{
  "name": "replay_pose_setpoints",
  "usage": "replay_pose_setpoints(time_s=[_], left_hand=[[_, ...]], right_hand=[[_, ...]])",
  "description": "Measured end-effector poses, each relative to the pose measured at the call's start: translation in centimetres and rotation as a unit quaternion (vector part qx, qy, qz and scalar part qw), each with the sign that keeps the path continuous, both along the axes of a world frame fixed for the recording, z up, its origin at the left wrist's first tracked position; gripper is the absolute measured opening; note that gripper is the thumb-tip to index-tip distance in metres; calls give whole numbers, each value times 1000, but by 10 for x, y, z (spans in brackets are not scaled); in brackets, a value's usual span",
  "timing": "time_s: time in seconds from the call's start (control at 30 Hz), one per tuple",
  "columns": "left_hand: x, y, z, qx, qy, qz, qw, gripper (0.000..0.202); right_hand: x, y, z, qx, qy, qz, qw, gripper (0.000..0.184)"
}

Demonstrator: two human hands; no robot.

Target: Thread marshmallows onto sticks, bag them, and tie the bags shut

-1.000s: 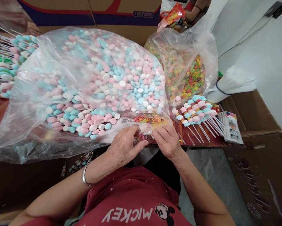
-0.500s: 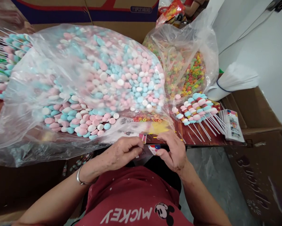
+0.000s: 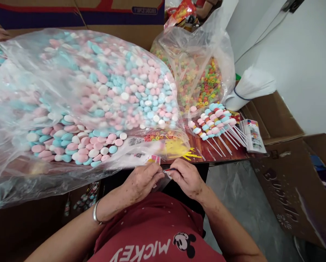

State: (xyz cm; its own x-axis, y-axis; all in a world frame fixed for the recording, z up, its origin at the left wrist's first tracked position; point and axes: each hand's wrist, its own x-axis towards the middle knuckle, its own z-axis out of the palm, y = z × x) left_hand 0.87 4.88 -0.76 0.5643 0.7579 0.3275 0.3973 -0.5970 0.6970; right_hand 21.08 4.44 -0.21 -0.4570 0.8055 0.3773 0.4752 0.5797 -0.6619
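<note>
My left hand (image 3: 143,179) and my right hand (image 3: 186,178) meet just off the table's front edge, above my lap. Both are closed, pinching a small clear plastic bag (image 3: 166,175) with a coloured print at its top. The fingers cover much of the bag; whether anything is inside I cannot tell. Just beyond the right hand lie yellow twist ties (image 3: 191,154). A pile of candy skewers (image 3: 216,119), pink, blue and white sweets on white sticks, rests further right. Loose pastel candies (image 3: 89,145) lie spilled beyond the left hand.
A huge clear bag of pastel candies (image 3: 113,80) covers the left and middle of the table. Behind stands a bag of ring candies (image 3: 206,82). To the right are printed bags in a stack (image 3: 252,136), a jug of white sticks (image 3: 237,98) and a cardboard box (image 3: 285,182).
My hands have come closer together, and the right thumb and fingers have closed on the bag's printed top edge. The view has shifted to the right.
</note>
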Motion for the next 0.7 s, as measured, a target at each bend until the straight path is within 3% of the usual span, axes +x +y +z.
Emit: replay_pose_setpoints(time_s=[0.07,0.13,0.23,0.33,0.4,0.5,0.57,0.6,0.67,0.7], left_hand=[[0,2,-2,29,-13,-10,999,18],[1,4,-2,19,-32,-15,999,21],[6,4,1,-95,-65,-3,993,16],[11,7,4,-229,-100,6,968,15],[13,10,5,-262,-106,4,959,20],[14,14,6,-238,-90,9,967,26],[13,15,5,-215,-88,22,972,26],[12,15,4,-208,-92,32,973,26],[10,15,4,-204,-105,58,972,23],[8,15,4,-202,-108,70,971,22]], right_hand=[[3,0,4,-19,-3,18,1000,18],[6,0,6,16,-5,10,1000,23],[7,-1,6,89,4,-36,995,31],[6,-2,5,126,2,-74,989,37],[6,-2,6,140,-8,-84,987,39],[16,1,9,140,-20,-83,987,34],[32,7,10,129,-34,-137,981,26],[43,12,8,126,-51,-199,970,25],[68,22,1,145,-134,-321,926,21],[79,27,-5,152,-195,-351,903,18]])
